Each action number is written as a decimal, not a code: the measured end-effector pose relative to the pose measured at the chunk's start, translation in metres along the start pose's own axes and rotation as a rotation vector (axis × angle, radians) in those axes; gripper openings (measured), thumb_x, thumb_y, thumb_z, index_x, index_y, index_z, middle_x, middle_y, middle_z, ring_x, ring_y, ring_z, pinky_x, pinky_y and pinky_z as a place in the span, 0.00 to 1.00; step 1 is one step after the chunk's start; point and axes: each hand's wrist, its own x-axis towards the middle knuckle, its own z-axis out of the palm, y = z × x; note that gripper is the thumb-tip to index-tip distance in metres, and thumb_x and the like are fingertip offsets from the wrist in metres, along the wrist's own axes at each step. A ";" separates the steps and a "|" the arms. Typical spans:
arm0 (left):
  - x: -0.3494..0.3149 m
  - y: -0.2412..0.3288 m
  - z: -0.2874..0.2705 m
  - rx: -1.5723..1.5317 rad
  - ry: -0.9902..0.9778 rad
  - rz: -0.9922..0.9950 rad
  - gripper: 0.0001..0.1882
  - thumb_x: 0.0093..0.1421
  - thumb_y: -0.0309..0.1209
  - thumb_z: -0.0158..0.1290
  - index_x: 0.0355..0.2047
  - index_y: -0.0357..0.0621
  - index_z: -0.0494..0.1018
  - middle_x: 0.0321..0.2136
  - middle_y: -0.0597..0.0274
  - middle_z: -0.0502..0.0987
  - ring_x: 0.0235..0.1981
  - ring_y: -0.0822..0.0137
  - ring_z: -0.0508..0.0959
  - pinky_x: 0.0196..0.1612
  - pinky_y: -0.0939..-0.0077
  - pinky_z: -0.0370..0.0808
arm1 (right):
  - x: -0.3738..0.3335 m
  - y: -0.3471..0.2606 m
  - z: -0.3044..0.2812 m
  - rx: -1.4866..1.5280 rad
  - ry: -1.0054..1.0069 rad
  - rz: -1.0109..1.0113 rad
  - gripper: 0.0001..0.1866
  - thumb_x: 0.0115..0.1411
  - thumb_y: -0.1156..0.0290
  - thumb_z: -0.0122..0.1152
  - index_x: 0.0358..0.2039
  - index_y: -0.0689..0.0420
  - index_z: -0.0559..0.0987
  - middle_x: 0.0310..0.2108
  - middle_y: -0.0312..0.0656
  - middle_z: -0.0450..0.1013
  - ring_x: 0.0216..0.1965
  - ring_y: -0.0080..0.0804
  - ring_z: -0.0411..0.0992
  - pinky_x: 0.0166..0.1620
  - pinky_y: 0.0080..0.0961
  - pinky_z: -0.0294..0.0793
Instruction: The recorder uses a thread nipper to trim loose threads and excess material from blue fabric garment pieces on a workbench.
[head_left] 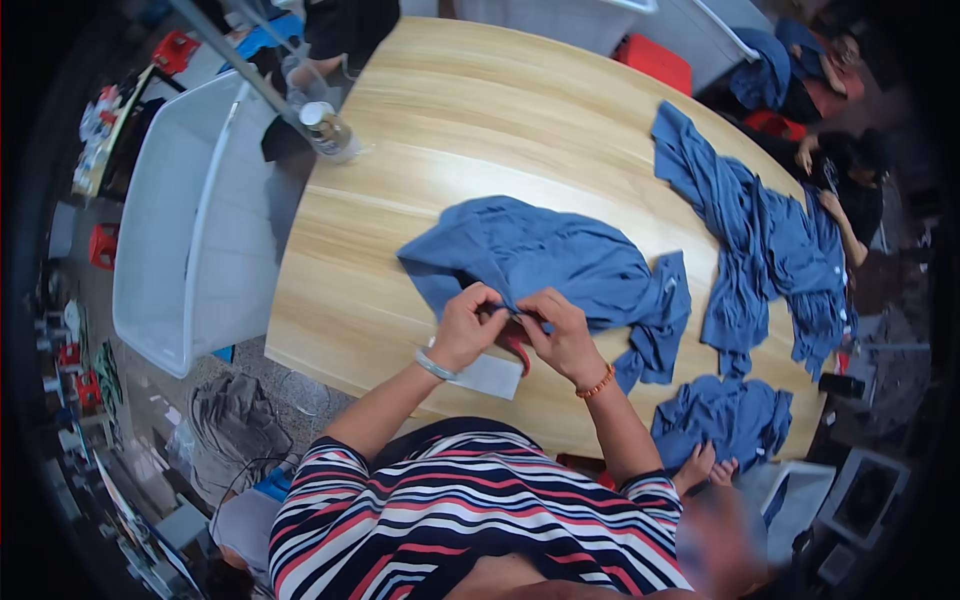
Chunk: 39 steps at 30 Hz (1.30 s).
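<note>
A blue shirt-like garment (555, 245) lies bunched on the wooden table (480, 110) in front of me. Its near edge is pinched between the fingertips of my left hand (462, 328) and my right hand (560, 335), which almost meet. Whatever small detail sits between the fingertips is too small to make out. Just below my hands, a red-handled tool (517, 352), partly hidden by my right hand, lies by a white card (488, 377). One sleeve of the garment trails off to the right.
More blue garments (740, 220) lie along the table's right side, where two people handle them. A jar (325, 128) stands at the far left corner. Beyond the left edge is a large white bin (185, 230); a red stool (655, 62) is past the far edge.
</note>
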 end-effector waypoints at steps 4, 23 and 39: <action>0.001 0.035 -0.004 0.161 0.070 0.298 0.18 0.48 0.17 0.55 0.41 0.41 0.70 0.39 0.58 0.72 0.21 0.74 0.72 0.24 0.80 0.69 | 0.000 -0.002 0.000 -0.045 0.023 -0.072 0.10 0.51 0.83 0.60 0.35 0.62 0.76 0.30 0.45 0.71 0.28 0.41 0.74 0.30 0.28 0.74; 0.016 -0.018 -0.026 -0.498 -0.473 -0.237 0.07 0.57 0.25 0.58 0.35 0.38 0.74 0.25 0.68 0.76 0.23 0.79 0.76 0.24 0.88 0.72 | -0.010 0.007 0.008 0.089 -0.041 0.212 0.05 0.55 0.79 0.61 0.33 0.64 0.78 0.24 0.42 0.72 0.23 0.28 0.74 0.28 0.21 0.72; -0.003 -0.009 -0.001 -0.028 -0.165 0.108 0.05 0.57 0.22 0.55 0.34 0.39 0.73 0.27 0.69 0.73 0.24 0.82 0.68 0.27 0.88 0.66 | -0.026 0.020 0.025 -0.104 0.155 0.240 0.06 0.58 0.77 0.58 0.30 0.67 0.78 0.21 0.41 0.73 0.19 0.23 0.74 0.24 0.18 0.70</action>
